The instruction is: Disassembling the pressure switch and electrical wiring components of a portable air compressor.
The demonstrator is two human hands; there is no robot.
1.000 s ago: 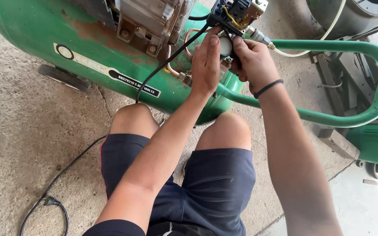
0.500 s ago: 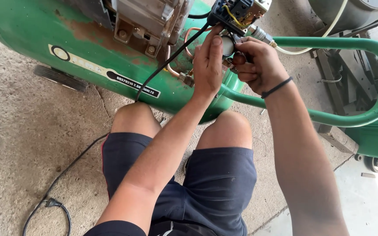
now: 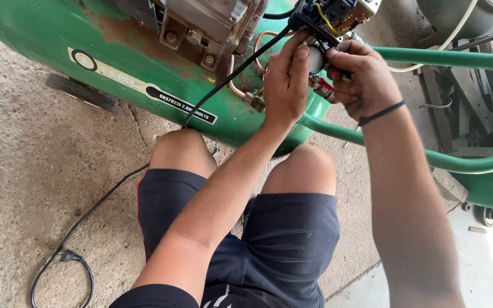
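Beside a rusty green steel compressor tank [image 3: 58,34], the left hand [image 3: 283,85] steadies the open black switch box [image 3: 329,14]; the right hand [image 3: 360,80] curls its fingers around the fitting just below.

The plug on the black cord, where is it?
In the head view the plug lies on the concrete floor at lower left, left of the person's knees, far from both hands working at the green tank.

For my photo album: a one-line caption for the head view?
Both hands, left hand and right hand, work at the switch box atop a green tank.
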